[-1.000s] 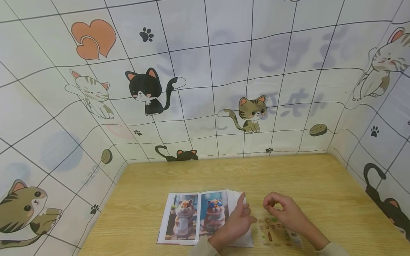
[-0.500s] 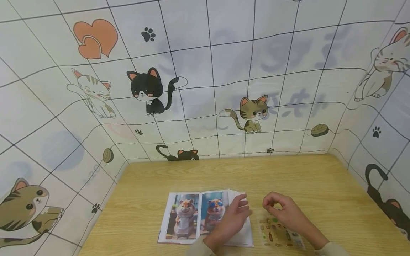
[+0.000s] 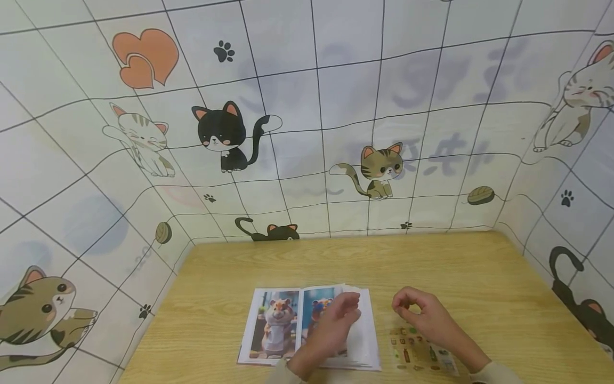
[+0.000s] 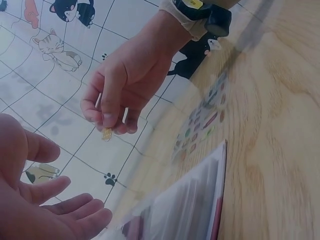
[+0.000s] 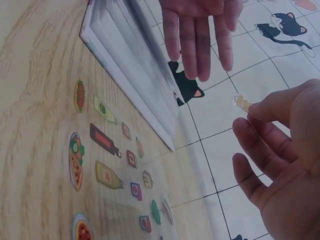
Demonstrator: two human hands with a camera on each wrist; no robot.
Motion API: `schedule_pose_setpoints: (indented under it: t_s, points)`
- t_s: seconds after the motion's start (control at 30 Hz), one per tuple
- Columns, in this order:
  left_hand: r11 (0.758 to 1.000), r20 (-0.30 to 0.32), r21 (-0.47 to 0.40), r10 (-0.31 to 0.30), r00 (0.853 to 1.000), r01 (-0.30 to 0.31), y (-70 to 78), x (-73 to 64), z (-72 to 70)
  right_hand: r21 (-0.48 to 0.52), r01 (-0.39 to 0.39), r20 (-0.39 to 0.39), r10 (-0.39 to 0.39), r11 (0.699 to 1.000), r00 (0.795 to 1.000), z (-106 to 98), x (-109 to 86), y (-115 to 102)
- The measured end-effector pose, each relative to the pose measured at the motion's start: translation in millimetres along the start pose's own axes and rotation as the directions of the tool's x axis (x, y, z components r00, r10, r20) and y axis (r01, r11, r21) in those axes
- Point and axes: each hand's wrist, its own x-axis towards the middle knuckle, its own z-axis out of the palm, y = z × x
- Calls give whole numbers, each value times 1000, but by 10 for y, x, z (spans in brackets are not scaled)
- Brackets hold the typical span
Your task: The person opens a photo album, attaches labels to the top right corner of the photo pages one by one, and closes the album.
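My right hand point(image 3: 427, 317) pinches a small yellow, clear-edged sticker point(image 5: 243, 103) between thumb and forefinger, held above the table. Below that hand lies a clear sticker sheet point(image 3: 406, 356) printed with little bottles, jars and food. To its left, an open photo album point(image 3: 366, 341) shows a hamster in an apron point(image 3: 274, 333) on one page and another hamster picture point(image 3: 313, 308), partly covered, opposite. Over that right-hand page hovers my left hand point(image 3: 332, 326), fingers loosely extended and holding nothing, as the left wrist view confirms.
A pale wooden table point(image 3: 230, 266) bears the album and the sheet. White grid-patterned cloth point(image 3: 297, 160) with printed cats hangs behind it and at both sides.
My left hand has drawn left from the album's right edge to over the right-hand picture, uncovering the outer page edge. My right hand has stayed almost still.
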Motion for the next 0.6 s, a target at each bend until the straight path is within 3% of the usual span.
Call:
schedule_pose_setpoints:
  t_s: [0.2,0.4,0.6]
  points:
    - [997,-4,80,-6,1000,6,6,-65,-123,11,-18,3,18,1000,1000,12,17,-20]
    - [990,-20,137,9,1000,-6,-10,-106,-213,42,30,-4,-30,999,1000,26,34,-46]
    - [964,0,267,-7,1000,7,-19,-169,-313,62,49,-3,-49,997,999,46,55,-67]
